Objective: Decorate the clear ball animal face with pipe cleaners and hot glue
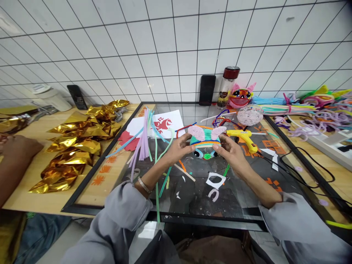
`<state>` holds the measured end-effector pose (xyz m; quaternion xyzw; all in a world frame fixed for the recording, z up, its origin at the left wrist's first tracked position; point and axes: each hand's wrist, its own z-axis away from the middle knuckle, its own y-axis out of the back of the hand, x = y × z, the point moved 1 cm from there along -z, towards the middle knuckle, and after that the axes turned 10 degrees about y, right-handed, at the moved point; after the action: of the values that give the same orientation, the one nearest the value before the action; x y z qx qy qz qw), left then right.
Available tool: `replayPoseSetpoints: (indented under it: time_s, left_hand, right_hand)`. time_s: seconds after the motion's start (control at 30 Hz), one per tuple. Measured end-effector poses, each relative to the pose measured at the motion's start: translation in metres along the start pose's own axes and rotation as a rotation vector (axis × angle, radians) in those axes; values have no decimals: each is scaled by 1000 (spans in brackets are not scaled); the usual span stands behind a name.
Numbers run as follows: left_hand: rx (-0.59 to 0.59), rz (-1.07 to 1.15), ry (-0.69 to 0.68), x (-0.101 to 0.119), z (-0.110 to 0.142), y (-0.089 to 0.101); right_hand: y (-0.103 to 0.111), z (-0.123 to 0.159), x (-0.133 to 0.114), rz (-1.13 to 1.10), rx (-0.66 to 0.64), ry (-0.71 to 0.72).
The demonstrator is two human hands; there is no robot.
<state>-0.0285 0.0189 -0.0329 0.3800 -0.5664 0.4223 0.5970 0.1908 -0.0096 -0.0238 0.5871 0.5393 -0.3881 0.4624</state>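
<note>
Between my two hands is a pipe-cleaner animal head (205,138), with a green top, pink ears, an orange and blue band and blue-rimmed eyes. My left hand (180,148) grips its left side, thumb near the band. On the opposite side, my right hand (231,149) holds it with thumb in front and fingers behind. Just beyond my right hand lies a yellow glue gun (244,138). Below the head, a white paper piece with an oval hole (216,180) and a pale pink curved piece (213,195) rest on the glass-topped table (189,205).
Lilac pipe cleaners (141,145) lie left over white paper with a red cut-out (163,124). Gold foil pieces (79,143) cover the left side, near another person's arm (22,157). A bottle (227,88) and phone (207,90) stand at the wall. Black cords (288,174) run right.
</note>
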Motion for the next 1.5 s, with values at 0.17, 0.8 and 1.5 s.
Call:
replayPoseSetpoints:
  time_s: [0.17, 0.8, 1.5]
  left_hand:
    - [47, -1, -1, -2, 0, 2]
    - [123, -20, -12, -5, -1, 5]
    - [-25, 22, -57, 2, 4, 3]
  right_hand:
    - [0, -1, -5, -74, 26, -22]
    - [-3, -1, -4, -235, -18, -105]
    - [0, 0, -14, -297, 6, -142]
